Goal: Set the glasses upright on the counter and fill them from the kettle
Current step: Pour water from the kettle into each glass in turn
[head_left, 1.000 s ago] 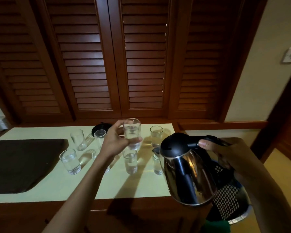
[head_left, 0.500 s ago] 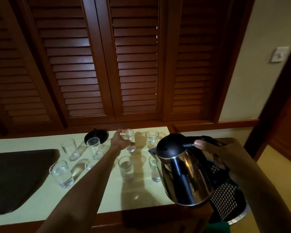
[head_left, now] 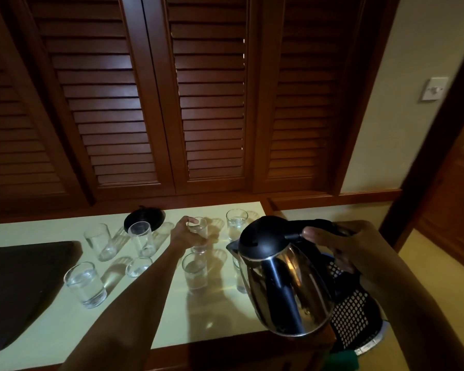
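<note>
Several clear glasses stand upright on the pale counter (head_left: 65, 333). My left hand (head_left: 184, 234) grips a water-filled glass (head_left: 200, 231) in the back row, its base on the counter. Water also shows in the glasses at the back right (head_left: 236, 224), the middle front (head_left: 194, 271) and the front left (head_left: 85, 283). Two glasses at the back left (head_left: 99, 242) (head_left: 142, 238) look empty. My right hand (head_left: 335, 247) holds the steel kettle (head_left: 281, 279) by its black handle, lifted over the counter's right front corner, and the kettle hides part of another glass.
A black kettle base (head_left: 145, 219) sits at the back of the counter. A dark mat (head_left: 19, 287) covers the counter's left side. A black perforated basket (head_left: 356, 322) stands low on the right. Brown louvred doors (head_left: 209, 103) rise behind the counter.
My left hand has carried the filled glass away from me and lowered it onto the counter in the back row. The kettle has stayed in my right hand, in much the same place.
</note>
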{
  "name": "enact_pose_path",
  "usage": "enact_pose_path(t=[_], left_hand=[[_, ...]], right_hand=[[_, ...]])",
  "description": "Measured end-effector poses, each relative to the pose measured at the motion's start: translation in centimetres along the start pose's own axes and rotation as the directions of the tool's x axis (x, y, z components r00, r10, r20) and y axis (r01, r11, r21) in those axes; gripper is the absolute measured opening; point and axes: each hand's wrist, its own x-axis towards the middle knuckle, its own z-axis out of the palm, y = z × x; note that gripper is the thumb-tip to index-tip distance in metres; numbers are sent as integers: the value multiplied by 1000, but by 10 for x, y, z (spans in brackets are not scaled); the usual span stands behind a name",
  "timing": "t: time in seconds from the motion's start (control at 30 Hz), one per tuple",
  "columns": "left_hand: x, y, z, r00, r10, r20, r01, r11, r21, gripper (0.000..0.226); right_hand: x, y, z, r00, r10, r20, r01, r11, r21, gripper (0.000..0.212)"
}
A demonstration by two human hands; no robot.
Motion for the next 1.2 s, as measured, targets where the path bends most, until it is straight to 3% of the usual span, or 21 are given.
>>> enact_pose_path(t=[0.07,0.2,0.3,0.4,0.5,0.6,0.7,0.8,0.83,0.9,0.97,1.0,1.13,1.2], left_hand=[[-3,3,-2,1000,0,15,0,999,32,79],[-17,27,-13,994,-6,111,-20,972,235,122],[-15,43,-29,989,21,144,-70,937,343,124],[-14,46,-59,995,96,29,-98,882,462,116],[-12,32,-96,984,122,-129,-34,842,538,106],[-13,17,-122,974,31,-225,77,885,458,106],[-16,3,-130,971,-71,-227,142,938,316,100],[-12,-18,-129,961,-180,-211,213,966,147,113],[-9,-25,-128,953,-210,-219,233,968,90,109],[-8,-37,-127,952,-248,-181,248,968,-21,76],[-7,-48,-125,956,-272,-107,259,958,-124,31],[-6,-53,-124,962,-262,-81,248,957,-152,24],[-2,-61,-122,985,-156,-72,138,967,-215,36],[-2,-63,-119,987,-144,-72,125,968,-217,71]], right_hand=[[-2,-2,3,1000,-4,4,4,1000,1,31],[-6,-6,9,1000,-6,10,6,1000,-25,33],[-8,-6,16,1000,-28,13,28,1000,-6,36],[-11,-9,28,999,-44,23,43,999,25,29],[-12,-12,40,998,-33,45,32,999,20,29],[-13,-14,51,998,-35,45,36,999,-14,28],[-11,-15,60,994,-51,92,52,999,-6,25],[-6,-14,69,993,-68,99,71,997,-31,53],[-4,-14,72,992,-72,99,76,996,-42,51],[-3,-14,77,991,-71,112,77,996,-46,36],[0,-14,80,990,-72,119,78,996,-41,36],[1,-13,83,991,-74,115,80,996,-48,40],[2,-12,88,995,-71,71,76,994,-84,87],[2,-12,90,995,-80,65,86,992,-90,108]])
